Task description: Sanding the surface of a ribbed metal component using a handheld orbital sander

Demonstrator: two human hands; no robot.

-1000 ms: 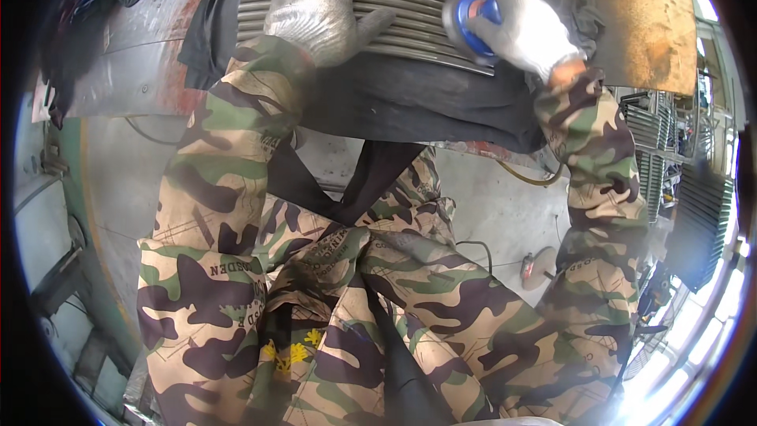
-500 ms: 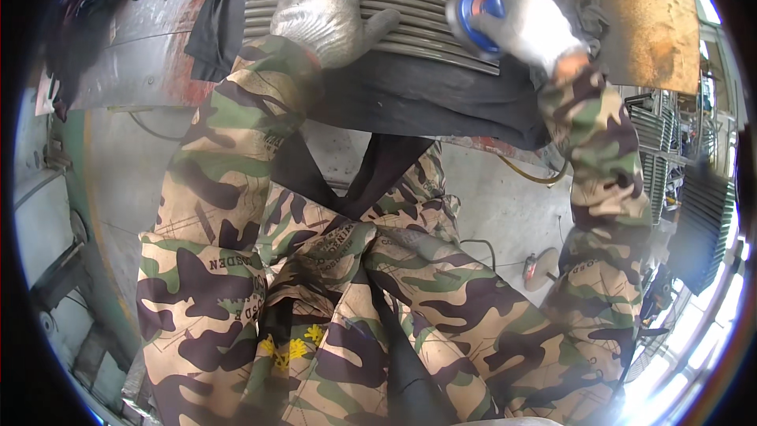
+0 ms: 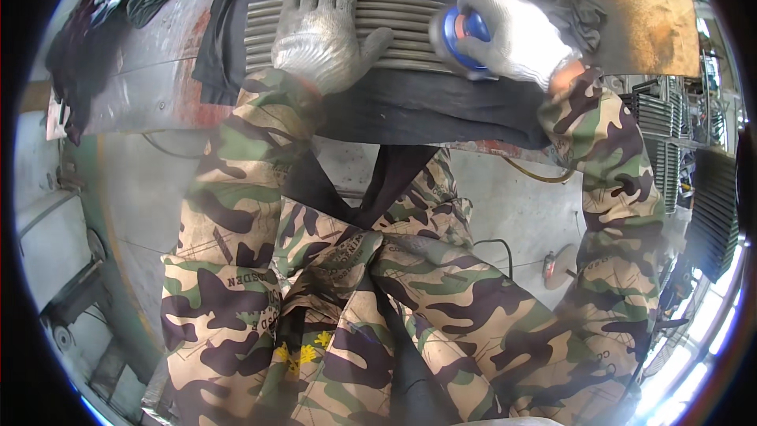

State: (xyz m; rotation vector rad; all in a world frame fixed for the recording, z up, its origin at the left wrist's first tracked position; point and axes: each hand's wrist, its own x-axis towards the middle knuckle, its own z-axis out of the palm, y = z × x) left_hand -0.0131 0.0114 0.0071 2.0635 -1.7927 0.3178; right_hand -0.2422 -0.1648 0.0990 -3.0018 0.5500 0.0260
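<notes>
Several bare metal rods (image 3: 402,22) lie side by side on a dark cloth (image 3: 441,106) over the table. My left hand (image 3: 319,31), in a grey-white knit glove, rests flat across them toward their left part, fingers stretched out and thumb spread. Over the right part of the rods, my gloved right hand (image 3: 512,31) is wrapped round a blue, round-headed palm sander (image 3: 471,29). Its disc edge is blurred and appears to bear on the rods, whose right ends it partly hides.
A crumpled dark cloth (image 3: 579,12) lies beyond my right hand, next to a rust-brown board (image 3: 643,16). Dark garments (image 3: 118,16) sit at the table's far left. Below the front edge hangs a yellowish hose (image 3: 544,177). Stacked metal racks (image 3: 662,126) stand at right.
The sander has moved a little left along the rods with my right hand. My left hand stays flat on the rods; the whole view has shifted slightly.
</notes>
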